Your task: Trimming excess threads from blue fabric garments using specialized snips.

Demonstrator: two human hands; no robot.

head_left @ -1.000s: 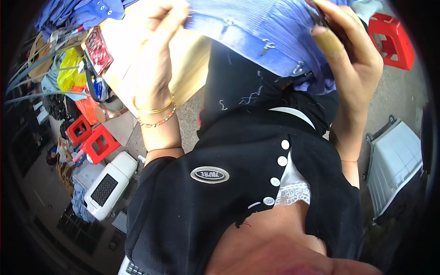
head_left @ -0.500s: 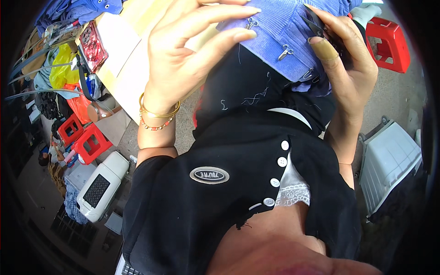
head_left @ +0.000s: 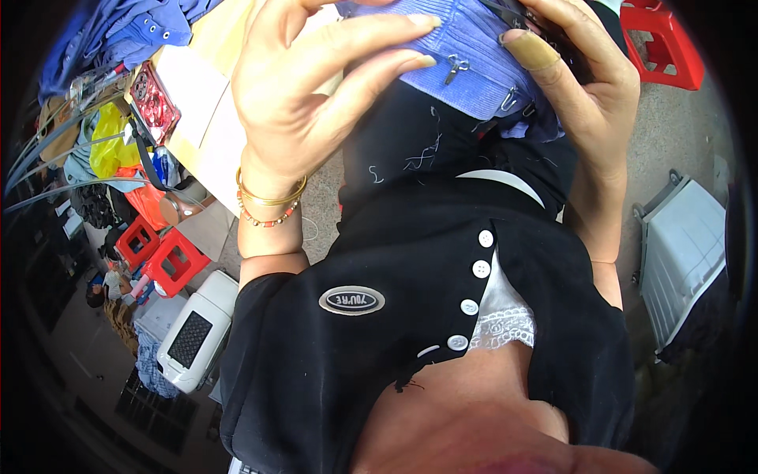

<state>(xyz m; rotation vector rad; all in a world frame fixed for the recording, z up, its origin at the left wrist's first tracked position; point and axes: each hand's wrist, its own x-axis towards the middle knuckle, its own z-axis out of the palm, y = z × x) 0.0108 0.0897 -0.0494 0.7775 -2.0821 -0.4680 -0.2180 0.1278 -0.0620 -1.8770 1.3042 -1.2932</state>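
Note:
A blue-purple ribbed knit garment (head_left: 474,47) lies over my black-clad lap, running off the top edge. Small silver metal fasteners (head_left: 455,69) dangle along its near part. My left hand (head_left: 304,87) hovers at the garment's left side, index finger and thumb apart with nothing visible between them; its other fingers are partly cut off. At the right side, my right hand (head_left: 588,75) curls around black thread snips (head_left: 505,11), mostly hidden by the fingers and frame edge. A tan covering (head_left: 532,49) wraps the right thumb. Loose pale threads (head_left: 426,154) cling to my lap.
A pale wooden table (head_left: 209,39) at the left bears a red patterned phone case (head_left: 155,103) and more blue garments (head_left: 118,35). Red stools (head_left: 175,262) and a white bin (head_left: 197,332) stand at left. On the right are another red stool (head_left: 667,47) and a grey crate (head_left: 679,253).
The garment has shifted slightly up and left in view. My right hand has moved a little left with the snips. The left fingers no longer overlap a metal fastener.

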